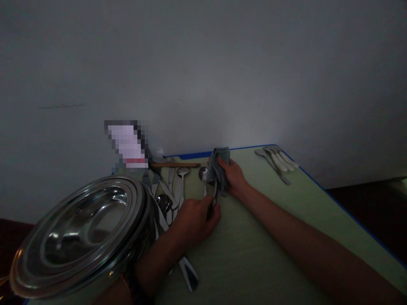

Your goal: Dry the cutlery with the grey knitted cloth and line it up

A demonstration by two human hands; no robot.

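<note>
My left hand [195, 220] is closed around the handle of a metal spoon [204, 173] whose bowl points away from me. My right hand [233, 176] grips a folded grey-green cloth [218, 167] that is wrapped against the spoon's stem, just behind the bowl. Both hands meet over the pale green table top [270, 220], near its far edge.
A stack of steel plates [82, 237] fills the near left. Several loose spoons and knives [173, 186] lie between the plates and my hands. A few spoons with pale handles [278, 161] lie at the far right corner. Wooden chopsticks [174, 164] rest by the wall.
</note>
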